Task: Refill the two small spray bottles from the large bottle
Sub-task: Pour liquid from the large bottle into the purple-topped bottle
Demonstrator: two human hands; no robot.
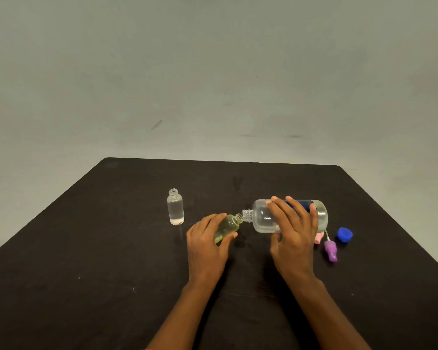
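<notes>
Left hand (208,246): grip clamped round the tilted yellow bottle (228,226), uncapped, with yellowish liquid inside. Right hand (293,231): grip clamped round the big bottle (261,218), lying almost level and holding clear liquid, its mouth at the yellow bottle's neck. At 3 o'clock of the right hand lie a purple sprayer (330,250), a pink sprayer (318,238) and a blue cap (344,234). Clear bottle (175,210): upright, uncapped, holding clear liquid, at 10 o'clock of the left hand. The widest stretch of desk (86,274) lies at 9 o'clock; the far edge is well beyond the bottles.

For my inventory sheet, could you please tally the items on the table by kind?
Small plastic spray bottles: 2, clear standing bottle, yellowish tilted bottle
Large clear plastic bottle with blue label: 1
Loose spray heads: 2, purple plastic head, pink plastic head
Round blue plastic cap: 1
Total: 6
</notes>
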